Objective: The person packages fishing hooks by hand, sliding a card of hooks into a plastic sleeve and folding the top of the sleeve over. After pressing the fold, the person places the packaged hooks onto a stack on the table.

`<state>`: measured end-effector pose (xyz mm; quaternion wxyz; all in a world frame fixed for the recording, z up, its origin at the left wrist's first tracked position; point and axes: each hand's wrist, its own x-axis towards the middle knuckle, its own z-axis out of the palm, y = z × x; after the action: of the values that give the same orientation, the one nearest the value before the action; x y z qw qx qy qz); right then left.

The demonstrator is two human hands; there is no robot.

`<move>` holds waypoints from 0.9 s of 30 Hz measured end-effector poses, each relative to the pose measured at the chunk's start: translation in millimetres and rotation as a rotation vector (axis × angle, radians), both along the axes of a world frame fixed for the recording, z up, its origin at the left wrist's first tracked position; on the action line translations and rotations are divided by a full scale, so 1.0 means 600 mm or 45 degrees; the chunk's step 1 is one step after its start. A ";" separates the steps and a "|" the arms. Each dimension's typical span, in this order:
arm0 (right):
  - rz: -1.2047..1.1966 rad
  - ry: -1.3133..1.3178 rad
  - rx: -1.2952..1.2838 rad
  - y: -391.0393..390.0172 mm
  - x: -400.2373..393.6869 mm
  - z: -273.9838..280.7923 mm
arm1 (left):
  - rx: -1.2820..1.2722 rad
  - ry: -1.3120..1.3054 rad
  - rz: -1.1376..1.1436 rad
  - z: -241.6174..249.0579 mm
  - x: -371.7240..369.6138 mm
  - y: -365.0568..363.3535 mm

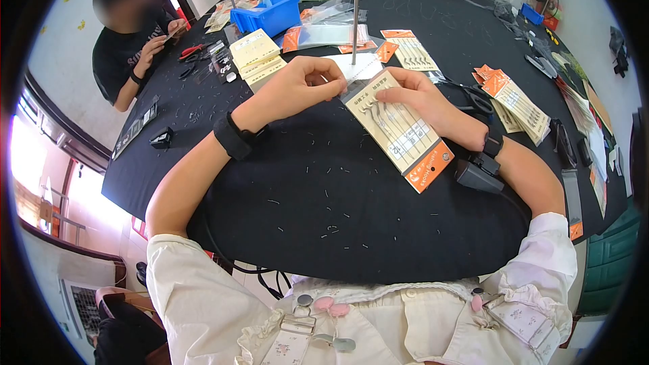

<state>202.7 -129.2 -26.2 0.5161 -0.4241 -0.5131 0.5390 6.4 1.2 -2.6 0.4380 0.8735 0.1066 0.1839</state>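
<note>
My right hand (426, 98) grips a fishing hook packet (394, 122), its thumb across the front and its fingers behind. The packet is a cream card with a row of hooks on lines in clear plastic, tilted, its orange header end pointing down and right. At the packet's upper left corner, my left hand (307, 84) has thumb and index finger pinched together; what lies between the fingertips is too small to make out. Behind the hands, a metal rod (355, 17) rises from a white base (358, 67).
Cream card stacks (257, 57) and a blue bin (267, 13) stand back left. More hook packets (517, 105), scissors (478, 98) and a ruler (572, 196) lie right. Small white scraps dot the black tablecloth (324, 196). A co-worker (138, 34) sits at left, others at the far edge.
</note>
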 end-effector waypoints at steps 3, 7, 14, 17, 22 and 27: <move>-0.003 0.005 0.000 0.000 0.000 0.000 | 0.025 0.000 0.026 0.000 -0.001 -0.001; -0.016 -0.016 0.002 -0.003 0.000 0.003 | 0.063 0.089 0.001 0.006 -0.003 0.001; -0.039 -0.027 -0.002 -0.003 -0.001 0.003 | 0.030 0.054 -0.040 0.007 -0.004 -0.001; -0.035 -0.022 -0.009 -0.001 0.000 0.003 | -0.004 0.054 -0.046 0.006 -0.003 0.000; -0.027 -0.001 -0.014 -0.003 -0.001 0.004 | -0.038 0.073 -0.051 0.002 -0.002 0.004; -0.031 -0.007 -0.002 0.000 0.000 0.000 | -0.089 0.035 -0.089 0.001 -0.001 0.004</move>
<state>202.9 -129.3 -26.2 0.5210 -0.4322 -0.5089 0.5318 6.0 3.8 -1.9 0.4728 0.8633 0.0884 0.1526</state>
